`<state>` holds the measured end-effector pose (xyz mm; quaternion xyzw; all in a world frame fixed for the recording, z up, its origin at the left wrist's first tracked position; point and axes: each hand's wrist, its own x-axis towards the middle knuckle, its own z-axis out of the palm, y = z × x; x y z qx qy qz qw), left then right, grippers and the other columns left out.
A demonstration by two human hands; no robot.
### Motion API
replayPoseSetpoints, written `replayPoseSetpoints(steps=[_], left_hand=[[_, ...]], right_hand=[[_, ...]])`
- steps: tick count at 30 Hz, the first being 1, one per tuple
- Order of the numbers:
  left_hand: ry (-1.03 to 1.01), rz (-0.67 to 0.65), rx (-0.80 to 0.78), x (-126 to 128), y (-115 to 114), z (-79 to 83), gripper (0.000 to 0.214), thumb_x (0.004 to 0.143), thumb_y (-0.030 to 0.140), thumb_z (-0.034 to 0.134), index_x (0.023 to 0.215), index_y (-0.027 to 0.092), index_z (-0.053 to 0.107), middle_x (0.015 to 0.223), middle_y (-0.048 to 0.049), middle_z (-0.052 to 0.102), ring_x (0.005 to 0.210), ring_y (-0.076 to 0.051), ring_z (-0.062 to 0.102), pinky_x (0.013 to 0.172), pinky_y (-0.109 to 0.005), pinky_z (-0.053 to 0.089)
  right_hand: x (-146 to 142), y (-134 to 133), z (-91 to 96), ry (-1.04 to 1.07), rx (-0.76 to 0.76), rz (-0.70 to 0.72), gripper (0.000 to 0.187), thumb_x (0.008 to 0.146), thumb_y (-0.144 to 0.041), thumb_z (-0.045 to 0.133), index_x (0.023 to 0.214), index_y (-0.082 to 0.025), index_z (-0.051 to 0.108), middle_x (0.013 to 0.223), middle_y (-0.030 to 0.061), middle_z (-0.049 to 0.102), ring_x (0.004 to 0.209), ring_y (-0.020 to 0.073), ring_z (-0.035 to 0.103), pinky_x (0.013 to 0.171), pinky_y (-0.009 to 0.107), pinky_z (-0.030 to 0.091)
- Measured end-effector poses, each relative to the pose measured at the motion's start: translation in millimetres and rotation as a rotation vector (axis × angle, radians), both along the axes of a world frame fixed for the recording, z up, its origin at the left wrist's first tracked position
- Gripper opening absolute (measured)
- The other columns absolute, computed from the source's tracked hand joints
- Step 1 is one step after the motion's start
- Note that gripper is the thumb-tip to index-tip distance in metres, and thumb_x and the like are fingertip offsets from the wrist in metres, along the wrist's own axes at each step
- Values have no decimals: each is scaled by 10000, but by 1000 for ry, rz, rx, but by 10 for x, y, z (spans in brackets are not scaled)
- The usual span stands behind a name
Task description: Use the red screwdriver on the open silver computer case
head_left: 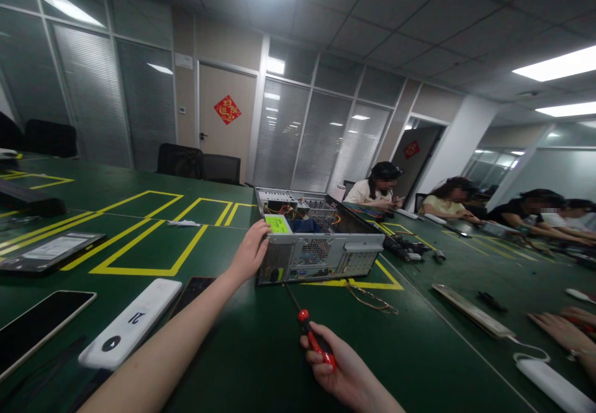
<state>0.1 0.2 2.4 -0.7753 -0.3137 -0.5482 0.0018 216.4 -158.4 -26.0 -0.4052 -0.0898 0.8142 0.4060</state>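
An open computer case [333,239] lies on the green table, its rear panel with vents and ports facing me. Inside it, at the left corner, is a power supply [278,224] with a bright green label. My left hand [251,250] grips that corner, fingers over the top edge and the rest against the side. In my right hand [333,363] is a red and black screwdriver [317,341], fingers wrapped round its handle. The shaft points up and away, its tip near the lower edge of the rear panel; whether it touches the case I cannot tell.
Thin cables [372,298] lie before the case, and dark parts [410,246] to its right. At left are a hard drive [51,250], a phone [41,326] and a white power bank [133,320]. A co-worker's hands [565,329] rest at far right; several people sit beyond.
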Motion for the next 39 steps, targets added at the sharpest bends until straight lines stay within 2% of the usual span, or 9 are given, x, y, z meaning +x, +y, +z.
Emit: replayPoseSetpoints(steps=[5, 11, 16, 18, 20, 24, 31, 35, 39], left_hand=[[-4, -2, -2, -1, -9, 8, 250, 921, 236, 340, 1142, 196, 450, 1237, -101, 495, 1286, -210, 370, 1083, -450, 314], [-8, -7, 4, 5, -5, 9, 246, 920, 229, 341, 1139, 190, 448, 1233, -102, 496, 1278, -203, 374, 1084, -440, 312], [-13, -9, 5, 7, -2, 1, 246, 922, 235, 336, 1141, 199, 443, 1236, -102, 492, 1279, -207, 374, 1082, -453, 314], [-11, -7, 5, 6, -3, 4, 249, 922, 237, 334, 1144, 203, 442, 1234, -100, 495, 1283, -210, 372, 1083, -462, 311], [-8, -6, 6, 6, -3, 6, 251, 921, 236, 336, 1146, 204, 442, 1235, -100, 495, 1285, -211, 370, 1083, -461, 311], [-12, -5, 2, 7, -3, 8, 252, 919, 234, 344, 1149, 198, 444, 1244, -100, 491, 1289, -209, 364, 1083, -453, 312], [-6, -6, -3, 4, -6, 18, 247, 921, 230, 340, 1141, 190, 445, 1239, -103, 491, 1287, -204, 363, 1085, -444, 309], [-5, -5, 1, 1, -13, 16, 246, 921, 229, 341, 1141, 190, 443, 1240, -103, 491, 1284, -206, 365, 1084, -451, 308], [-7, -2, 6, 0, -3, 2, 245, 923, 235, 337, 1141, 196, 442, 1233, -103, 495, 1284, -213, 368, 1079, -469, 312]], right_hand=[[-15, -14, 34, -33, -18, 31, 278, 863, -321, 504, 748, -76, 569, 523, -24, 479, 374, -2, 365, 317, 57, 283], [-37, -7, 70, -124, -55, -9, 315, 867, -374, 489, 962, -86, 579, 706, 34, 622, 481, 70, 545, 368, 130, 422], [-11, 7, 50, -77, -20, 1, 409, 866, -437, 471, 1039, -79, 571, 664, 28, 594, 463, 63, 507, 348, 115, 376], [1, 5, 45, -69, 6, -16, 348, 854, -396, 513, 980, -79, 580, 653, 25, 583, 446, 43, 468, 331, 93, 325], [12, 2, 40, -70, 23, -40, 205, 844, -279, 545, 874, -80, 580, 674, 36, 589, 443, 23, 442, 326, 74, 283], [33, 8, 26, -66, -3, -56, 90, 815, -148, 545, 779, -66, 559, 710, 68, 595, 450, 11, 437, 326, 65, 277], [41, 14, 63, -51, -59, -18, 292, 830, -317, 539, 943, -48, 566, 708, 61, 604, 515, 78, 555, 397, 132, 441], [38, 11, 65, -34, -30, 0, 315, 877, -325, 450, 1013, -60, 552, 736, 63, 626, 416, 43, 471, 307, 107, 328], [50, 17, 42, 11, -14, -19, 311, 883, -351, 452, 862, -62, 564, 643, 37, 576, 372, 7, 379, 289, 79, 234]])
